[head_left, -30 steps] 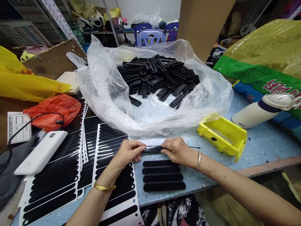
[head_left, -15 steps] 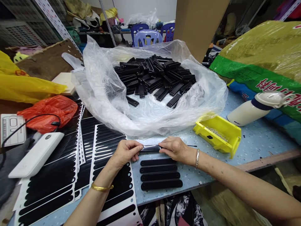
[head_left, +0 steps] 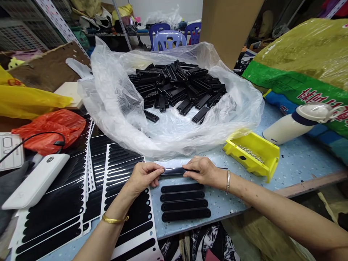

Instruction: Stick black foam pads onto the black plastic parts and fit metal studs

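A glossy black strip (head_left: 174,172) stretches between my two hands above the blue speckled table. My left hand (head_left: 145,177) pinches its left end between thumb and fingers. At the other end, my right hand (head_left: 199,170) is closed on the strip, its fingers covering that part. A thin dark rod (head_left: 223,168) shows just past my right hand; whether I hold it or it lies on the table, I cannot tell. Nearer me, several black bars (head_left: 186,196) with rounded ends lie in a neat stack of rows. Left of them is a white sheet (head_left: 110,181) of black rounded strips.
Behind my hands, a clear plastic bag (head_left: 168,145) lies spread around a pile of black slotted parts (head_left: 176,85). A yellow bin (head_left: 251,156) with small metal pieces and a white bottle (head_left: 288,128) stand at right. A white power bank (head_left: 36,181) rests on more sheets at left.
My view has shifted slightly, so things at the left sit further left in the picture. Both hands keep their grip on the black strip, with hardly any movement.
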